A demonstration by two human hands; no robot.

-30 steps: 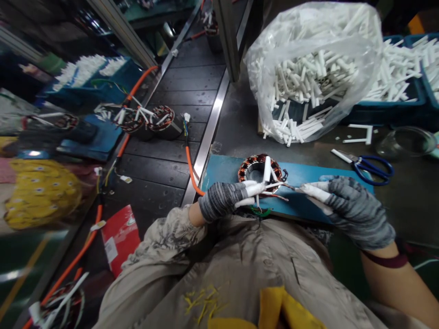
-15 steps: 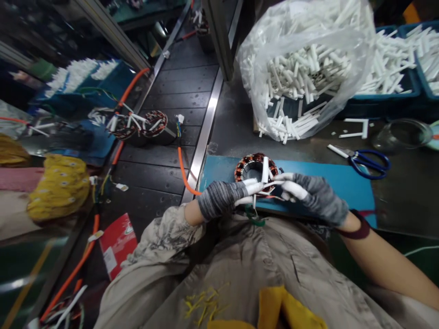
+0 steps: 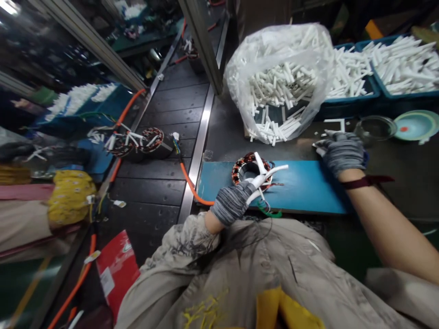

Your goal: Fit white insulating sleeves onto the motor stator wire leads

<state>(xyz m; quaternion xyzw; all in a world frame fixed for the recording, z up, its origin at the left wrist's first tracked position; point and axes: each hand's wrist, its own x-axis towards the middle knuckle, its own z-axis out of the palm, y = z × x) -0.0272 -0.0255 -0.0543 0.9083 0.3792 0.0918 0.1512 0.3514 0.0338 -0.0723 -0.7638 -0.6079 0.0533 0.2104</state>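
A ring-shaped stator with copper windings lies on a blue board in front of me. My left hand, in a grey glove with white fingertips, is closed at the stator's near edge. It pinches white sleeving on the lead wires; one sleeve end sticks out to the right, another stands up over the ring. My right hand, gloved the same way, is at the right beyond the board. Its fingers are closed over scissors, mostly hidden, with a bit of blue handle showing behind the hand.
A clear plastic bag of white tubes stands behind the board, with blue bins of tubes beside it. A glass jar and a pale green bowl are at right. Left runs a slatted conveyor carrying stators; a co-worker's yellow sleeve is beyond.
My right hand has left the lead wires and moved right and away from me onto the scissors. My left hand has stayed at the stator, holding the sleeving. The view has shifted to the right.
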